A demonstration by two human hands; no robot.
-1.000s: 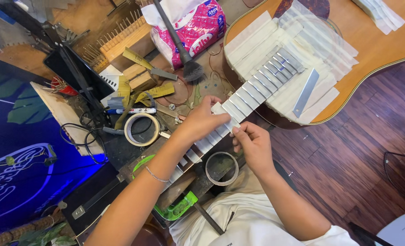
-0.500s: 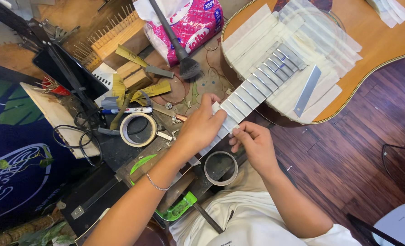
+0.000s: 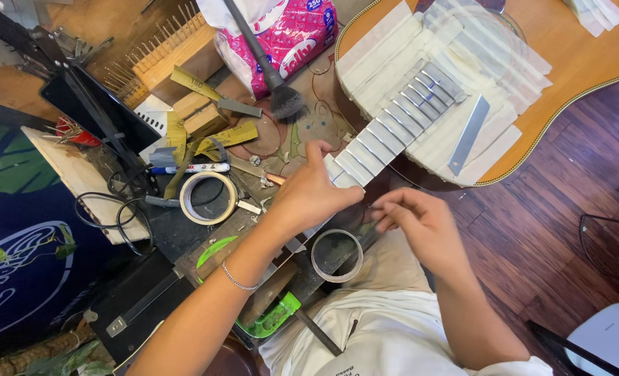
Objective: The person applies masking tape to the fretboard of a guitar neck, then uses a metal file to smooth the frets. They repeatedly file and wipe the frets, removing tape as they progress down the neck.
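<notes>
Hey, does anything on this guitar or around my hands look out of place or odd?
A loose metal blade lies askew on the taped guitar body, unsecured. The left hand presses the taped fretboard; the right hand hovers beside it. Nothing looks spilled or damaged.

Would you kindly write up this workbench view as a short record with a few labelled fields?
Setting: cluttered workbench seen from above, dark wooden floor to the right
Main object: acoustic guitar, its neck and top masked with pale tape strips
Left hand: left hand rests on the taped neck, fingers curled over it
Right hand: right hand just beside the neck; whether it holds anything cannot be told
Nearby: tape roll, clear tape roll, black brush, metal blade lying on the guitar top
</notes>
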